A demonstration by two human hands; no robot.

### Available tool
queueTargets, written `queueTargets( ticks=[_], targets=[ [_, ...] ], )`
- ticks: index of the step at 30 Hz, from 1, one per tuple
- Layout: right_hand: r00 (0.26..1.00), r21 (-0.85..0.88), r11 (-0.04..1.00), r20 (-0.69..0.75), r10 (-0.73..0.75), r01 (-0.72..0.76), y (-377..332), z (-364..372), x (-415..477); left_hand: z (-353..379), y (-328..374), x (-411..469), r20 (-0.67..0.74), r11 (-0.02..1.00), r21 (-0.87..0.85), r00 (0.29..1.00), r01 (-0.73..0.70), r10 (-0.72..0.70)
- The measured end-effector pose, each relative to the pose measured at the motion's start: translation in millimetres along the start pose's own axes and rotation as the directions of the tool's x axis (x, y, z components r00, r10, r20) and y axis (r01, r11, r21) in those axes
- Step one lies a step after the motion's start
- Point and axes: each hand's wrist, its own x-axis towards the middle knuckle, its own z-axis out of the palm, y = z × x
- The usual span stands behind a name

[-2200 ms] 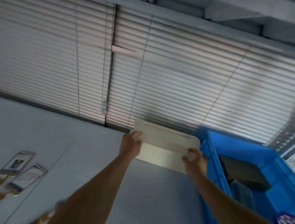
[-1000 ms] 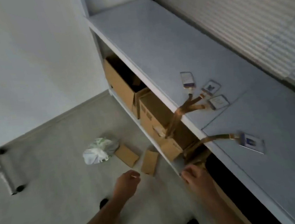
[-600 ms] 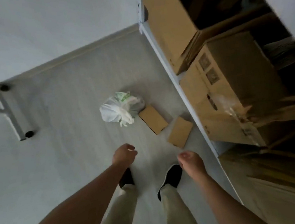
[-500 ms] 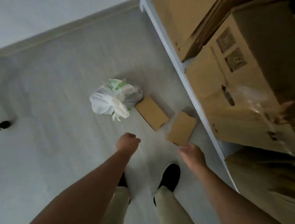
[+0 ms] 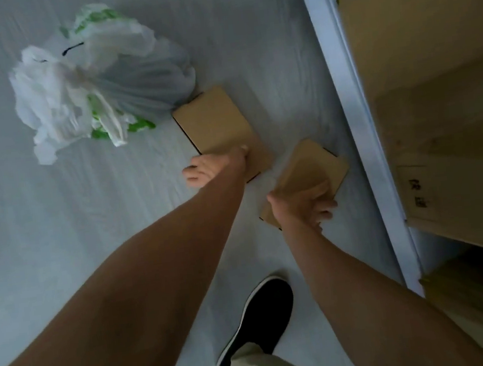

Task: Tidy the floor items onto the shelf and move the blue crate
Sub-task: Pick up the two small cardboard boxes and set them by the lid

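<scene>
Two flat brown cardboard boxes lie on the grey floor beside the shelf. My left hand (image 5: 214, 167) is at the near corner of the left box (image 5: 217, 125), with the thumb on its top and the fingers curled at its edge. My right hand (image 5: 303, 209) grips the near end of the right box (image 5: 311, 172), which looks slightly tilted and blurred. A knotted white and green plastic bag (image 5: 88, 89) sits on the floor just beyond the left box. The blue crate is out of view.
The pale upright post of the shelf (image 5: 357, 127) runs down the right side. Large cardboard cartons (image 5: 445, 129) fill its lower level. My black shoe (image 5: 259, 319) and beige trouser leg stand on the floor (image 5: 57, 218) below my hands.
The view swung from the shelf top, where a white board was set by the blue crate, down to the floor. Both hands dropped to the two flat boxes and closed on them.
</scene>
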Motion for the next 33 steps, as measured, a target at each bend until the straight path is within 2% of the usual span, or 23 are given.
queueTargets(
  ticks=[4, 8, 11, 14, 17, 19, 23, 28, 31, 33],
  targets=[
    [0.985, -0.015, 0.985, 0.047, -0.168, 0.169, 8, -21, -5, 0, -3, -10, 0.001, 0.999, -0.023, 0.999, -0.049, 0.049],
    [0.934, -0.138, 0.926, 0.128, -0.335, 0.351, 26, -37, -3, -5, -4, -15, 0.019, 0.958, -0.075, 0.960, -0.278, 0.280],
    [0.895, 0.000, 0.931, 0.276, -0.351, 0.365, 29, -53, -9, -29, -15, -18, 0.131, 0.919, -0.104, 0.911, -0.381, 0.392],
    [0.826, 0.146, 0.928, 0.423, -0.373, 0.344, 29, -85, -37, -75, -31, -33, 0.211, 0.910, -0.071, 0.885, -0.410, 0.415],
    [0.790, 0.362, 0.901, 0.466, -0.397, 0.240, 36, -131, -92, -142, -49, -70, 0.281, 0.933, -0.148, 0.890, -0.329, 0.359],
    [0.751, 0.447, 0.865, 0.485, -0.448, 0.227, 42, -174, -140, -196, -61, -106, 0.357, 0.943, -0.194, 0.876, -0.269, 0.323],
    [0.698, 0.586, 0.763, 0.426, -0.575, 0.271, 56, -275, -251, -315, -80, -204, 0.458, 0.915, -0.300, 0.801, -0.269, 0.385],
    [0.668, 0.684, 0.649, 0.315, -0.675, 0.334, 77, -397, -393, -449, -103, -349, 0.556, 0.849, -0.430, 0.651, -0.308, 0.518],
    [0.657, 0.699, 0.582, 0.212, -0.724, 0.416, 91, -450, -464, -513, -109, -420, 0.601, 0.813, -0.478, 0.552, -0.332, 0.578],
    [0.647, 0.748, 0.521, 0.162, -0.745, 0.412, 99, -478, -504, -549, -110, -453, 0.605, 0.780, -0.506, 0.493, -0.367, 0.625]
  ],
)
